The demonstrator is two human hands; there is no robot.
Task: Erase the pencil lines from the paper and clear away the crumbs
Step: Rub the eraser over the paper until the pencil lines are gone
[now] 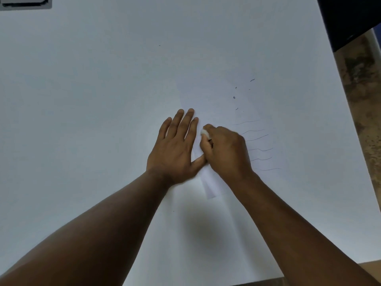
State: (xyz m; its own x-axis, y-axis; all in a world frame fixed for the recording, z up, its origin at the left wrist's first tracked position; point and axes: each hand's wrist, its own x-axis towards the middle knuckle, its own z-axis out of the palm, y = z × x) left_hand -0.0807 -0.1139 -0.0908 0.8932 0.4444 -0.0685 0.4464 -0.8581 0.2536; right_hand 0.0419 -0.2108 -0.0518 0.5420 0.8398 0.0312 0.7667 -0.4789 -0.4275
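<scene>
A white sheet of paper [231, 108] lies on the white table [82, 100], hard to tell apart from it. Several wavy pencil lines [258, 149] run down its right side. Dark eraser crumbs [235, 97] are scattered above the lines. My left hand [177, 145] lies flat with fingers spread and presses the paper's left edge down. My right hand [224, 151] grips a small white eraser [204, 132] and holds it against the paper just right of my left fingers. A folded strip of the paper [212, 186] shows below my hands.
A grey flat object [24, 3] sits at the table's far left corner. A dark object [350, 19] stands past the far right corner. The table's right edge [350, 120] borders a mottled brown floor [367, 96].
</scene>
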